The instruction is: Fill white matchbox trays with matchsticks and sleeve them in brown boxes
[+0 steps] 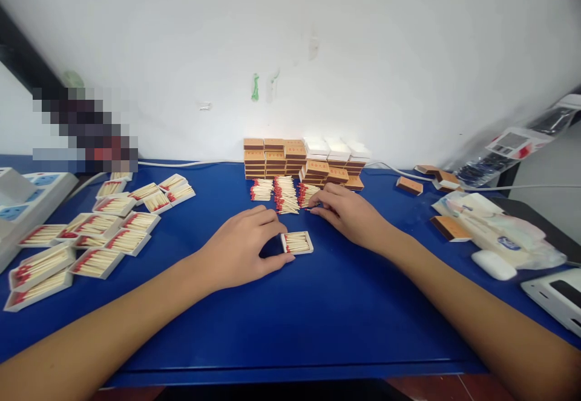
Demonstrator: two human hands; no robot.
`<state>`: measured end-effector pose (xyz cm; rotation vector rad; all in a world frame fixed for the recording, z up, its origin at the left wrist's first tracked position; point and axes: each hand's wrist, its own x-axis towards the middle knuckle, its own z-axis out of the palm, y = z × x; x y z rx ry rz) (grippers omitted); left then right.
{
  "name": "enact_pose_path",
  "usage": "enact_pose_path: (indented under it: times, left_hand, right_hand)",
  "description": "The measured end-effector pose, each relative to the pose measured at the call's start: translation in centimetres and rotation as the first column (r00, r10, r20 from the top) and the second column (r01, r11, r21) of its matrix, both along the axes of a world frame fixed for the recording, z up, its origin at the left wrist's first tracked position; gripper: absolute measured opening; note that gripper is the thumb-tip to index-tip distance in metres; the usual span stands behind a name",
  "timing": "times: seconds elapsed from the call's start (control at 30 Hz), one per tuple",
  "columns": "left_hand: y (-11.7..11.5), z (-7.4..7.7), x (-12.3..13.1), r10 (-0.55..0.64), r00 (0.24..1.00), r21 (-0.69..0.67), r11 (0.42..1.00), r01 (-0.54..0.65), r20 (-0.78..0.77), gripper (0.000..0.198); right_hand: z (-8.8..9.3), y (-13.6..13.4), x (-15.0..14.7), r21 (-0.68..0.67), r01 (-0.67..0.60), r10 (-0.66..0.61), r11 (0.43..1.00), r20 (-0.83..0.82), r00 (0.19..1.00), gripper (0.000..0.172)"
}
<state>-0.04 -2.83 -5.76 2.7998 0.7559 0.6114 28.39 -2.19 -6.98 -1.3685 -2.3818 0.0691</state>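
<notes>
My left hand (242,247) curls round the near end of a small white matchbox tray (298,242), thumb and forefinger at its left edge. Red-headed matches (297,244) lie in the tray. At the loose piles my right hand (347,213) pinches matches (312,209); how many is hidden by the fingers. Beside it, a pile of matches (307,194) is partly covered by that hand. Two more match piles, a larger one (285,195) and a smaller one (262,190), spread to the left, in front of stacked matchboxes.
Brown matchboxes (275,159) stand stacked against the wall, several white trays (336,149) on top. Filled match trays (129,241) cover the left side near a white power strip (34,207). To the right lie loose matchboxes (409,185), a tissue pack (508,231) and a white case (494,265).
</notes>
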Motion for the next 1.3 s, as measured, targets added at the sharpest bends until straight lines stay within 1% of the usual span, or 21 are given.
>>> enact_pose_path:
  times: [0.17, 0.27, 0.4, 0.53, 0.7, 0.97, 1.13, 1.3]
  left_hand:
    - [0.0, 0.0, 0.0, -0.007, 1.000, 0.000, 1.000, 0.007, 0.000, 0.030]
    - [0.0, -0.1, 0.1, -0.005, 1.000, 0.004, 1.000, 0.005, 0.002, 0.030]
    - [0.0, -0.2, 0.0, -0.002, 1.000, 0.015, 1.000, 0.002, 0.004, 0.030]
    - [0.0, -0.1, 0.0, -0.002, 1.000, 0.015, 1.000, 0.002, -0.003, 0.031]
    - [0.1, -0.1, 0.0, -0.004, 1.000, 0.020, 1.000, 0.004, -0.003, 0.030]
    - [0.0, -0.2, -0.1, -0.005, 1.000, 0.016, 1.000, 0.005, 0.003, 0.029]
    - [0.0, -0.2, 0.0, 0.000, 1.000, 0.012, 1.000, 0.000, 0.006, 0.030]
    - [0.1, -0.2, 0.1, -0.008, 1.000, 0.014, 1.000, 0.008, 0.006, 0.030]
  right_hand:
    - [0.0, 0.1, 0.1, 0.019, 0.002, -0.002, 1.000, -0.001, 1.000, 0.010]
    - [-0.2, 0.2, 0.3, 0.031, -0.015, 0.015, 0.999, -0.003, 1.000, 0.011]
    - [-0.3, 0.3, 0.4, 0.010, -0.012, 0.012, 1.000, -0.023, 1.000, 0.012]
    - [0.2, 0.1, 0.6, -0.012, 0.007, -0.008, 1.000, -0.041, 0.999, 0.011]
    - [0.4, 0.0, 1.1, -0.036, -0.018, 0.018, 0.999, 0.002, 1.000, 0.011]
    - [0.1, -0.1, 0.5, -0.009, -0.036, 0.036, 0.999, 0.001, 0.999, 0.015]
    - [0.2, -0.1, 0.4, 0.017, -0.018, 0.018, 1.000, -0.003, 1.000, 0.006]
    - [0.2, -0.1, 0.3, -0.014, -0.019, 0.019, 1.000, 0.005, 1.000, 0.012]
